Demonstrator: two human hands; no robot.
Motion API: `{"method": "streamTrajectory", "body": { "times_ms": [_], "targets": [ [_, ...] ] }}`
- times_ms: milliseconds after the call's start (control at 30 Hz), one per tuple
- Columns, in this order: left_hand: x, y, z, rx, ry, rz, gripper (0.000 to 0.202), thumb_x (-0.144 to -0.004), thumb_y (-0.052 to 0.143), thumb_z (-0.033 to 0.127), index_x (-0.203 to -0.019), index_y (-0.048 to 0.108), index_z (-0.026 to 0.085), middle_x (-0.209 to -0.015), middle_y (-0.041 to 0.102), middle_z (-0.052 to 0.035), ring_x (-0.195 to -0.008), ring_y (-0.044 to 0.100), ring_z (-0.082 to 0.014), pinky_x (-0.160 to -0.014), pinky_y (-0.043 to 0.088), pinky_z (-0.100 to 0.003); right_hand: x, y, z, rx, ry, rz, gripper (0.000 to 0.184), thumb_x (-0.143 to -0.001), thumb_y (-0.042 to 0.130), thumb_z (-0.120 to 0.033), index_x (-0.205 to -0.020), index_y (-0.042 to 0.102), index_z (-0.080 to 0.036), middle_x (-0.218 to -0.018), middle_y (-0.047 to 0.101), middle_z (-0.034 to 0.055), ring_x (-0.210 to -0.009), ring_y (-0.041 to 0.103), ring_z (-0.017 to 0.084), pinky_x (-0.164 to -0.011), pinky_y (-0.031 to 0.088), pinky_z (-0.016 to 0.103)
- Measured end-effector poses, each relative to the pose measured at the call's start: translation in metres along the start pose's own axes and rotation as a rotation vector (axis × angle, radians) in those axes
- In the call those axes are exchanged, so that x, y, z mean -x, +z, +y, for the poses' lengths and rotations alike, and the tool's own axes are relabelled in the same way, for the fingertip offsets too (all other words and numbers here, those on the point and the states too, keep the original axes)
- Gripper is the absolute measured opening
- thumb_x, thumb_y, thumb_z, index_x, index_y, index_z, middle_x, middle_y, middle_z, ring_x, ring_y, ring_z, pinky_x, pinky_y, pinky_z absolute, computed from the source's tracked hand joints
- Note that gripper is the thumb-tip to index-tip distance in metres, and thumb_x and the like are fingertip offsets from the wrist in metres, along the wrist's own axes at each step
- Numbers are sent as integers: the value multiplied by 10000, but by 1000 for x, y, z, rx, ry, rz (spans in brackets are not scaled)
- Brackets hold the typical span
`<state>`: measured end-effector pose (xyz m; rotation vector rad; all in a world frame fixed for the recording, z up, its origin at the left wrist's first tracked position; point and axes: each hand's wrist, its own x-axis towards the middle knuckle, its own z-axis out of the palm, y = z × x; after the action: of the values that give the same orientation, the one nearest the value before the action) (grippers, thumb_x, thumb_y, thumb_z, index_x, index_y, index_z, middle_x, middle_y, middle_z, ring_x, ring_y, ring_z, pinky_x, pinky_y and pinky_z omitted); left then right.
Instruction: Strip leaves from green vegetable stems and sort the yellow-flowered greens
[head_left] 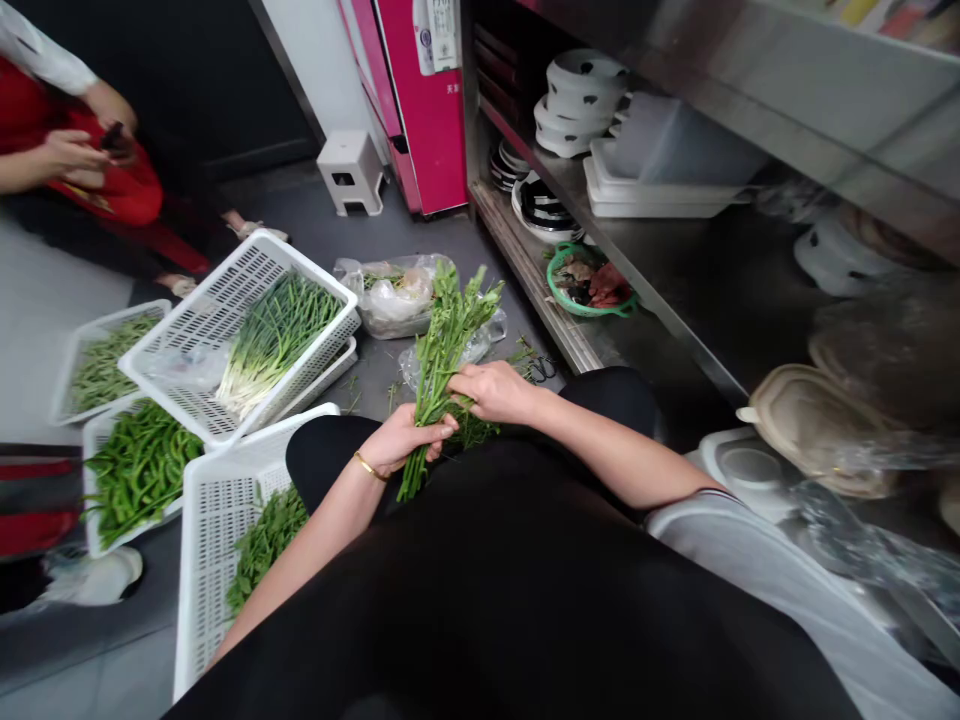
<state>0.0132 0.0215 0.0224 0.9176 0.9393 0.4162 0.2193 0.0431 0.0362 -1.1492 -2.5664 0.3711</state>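
Observation:
My left hand (409, 440), with a gold bracelet at the wrist, is wrapped round a bunch of leafy green stalks (441, 350). The bunch stands nearly upright, leaves at the top and cut stem ends below the hand. My right hand (495, 391) is closed at the bunch's right side, thumb and fingers pinching some of its greens at mid-height. Loose green trimmings (472, 428) show below the right hand, partly hidden by it. Beside my left forearm, a white basket (206, 560) holds more leafy greens (266, 535).
Left: a basket (289, 410) of scallions (285, 330), a crate of green peppers (142, 465) and one of green beans (105, 360). Bagged vegetables (397, 300) lie ahead. Metal shelving (675, 310) stands close on the right. A person (82, 150) with a phone is far left.

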Motion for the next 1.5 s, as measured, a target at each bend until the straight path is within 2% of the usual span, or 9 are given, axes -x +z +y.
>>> {"method": "streamTrajectory", "body": {
  "times_ms": [333,567,733,833,933,1067,1133,1367,1500],
  "targets": [
    [19,-13,-9,151,184,238,238,-581,775,196,-750,629,112,-550,570,5,-460,499,-75,-431,387,-180,27,-15,2,126,8,-6,243,-890,430,-301,-1010,608,-187,-894,623,57,-729,555,134,-551,320,224],
    [26,-14,1,51,231,300,233,-575,785,196,-747,648,118,-579,574,10,-488,495,-71,-460,392,-185,55,-86,9,128,141,213,283,-912,394,-308,-1039,593,-152,-938,624,91,-831,577,159,-688,406,254],
    [29,-17,0,3,201,278,246,-581,784,220,-749,640,113,-559,560,15,-476,484,-65,-459,381,-181,41,-83,16,343,83,-156,245,-872,414,-222,-968,624,-138,-848,616,101,-676,559,158,-563,333,254],
    [32,-18,-3,-34,189,280,251,-588,778,235,-747,632,107,-556,556,16,-472,475,-62,-456,371,-180,31,-63,23,169,-38,-260,197,-837,449,-177,-824,641,-136,-770,621,75,-628,550,135,-560,338,243],
    [34,-20,-7,-75,184,289,253,-602,766,262,-734,624,100,-552,561,6,-466,460,-63,-445,354,-182,35,-53,32,-274,-92,-87,204,-841,502,-274,-775,645,-144,-753,633,50,-678,570,126,-621,395,235],
    [32,-22,-9,-142,174,285,240,-617,749,276,-716,619,100,-555,551,7,-466,444,-61,-448,347,-185,50,-62,46,-690,224,468,279,-852,484,-374,-743,629,-163,-674,608,8,-576,523,99,-572,398,225],
    [29,-22,-9,-189,176,301,230,-625,741,281,-703,620,102,-557,539,13,-468,434,-57,-453,347,-185,52,-70,45,-673,330,589,294,-859,467,-383,-726,614,-166,-647,583,-3,-548,494,92,-555,383,221],
    [14,-13,-3,-333,192,273,223,-640,721,305,-704,633,111,-561,517,22,-489,435,-67,-474,360,-194,19,-39,-5,33,89,-164,202,-854,510,-313,-862,600,-132,-861,618,93,-701,559,155,-609,376,251],
    [16,-16,-5,-343,197,261,217,-648,714,305,-702,635,110,-574,540,9,-491,444,-71,-475,361,-197,11,-6,-8,111,-57,-389,183,-855,497,-263,-863,610,-120,-835,630,105,-667,575,157,-569,372,247]
  ]
}}
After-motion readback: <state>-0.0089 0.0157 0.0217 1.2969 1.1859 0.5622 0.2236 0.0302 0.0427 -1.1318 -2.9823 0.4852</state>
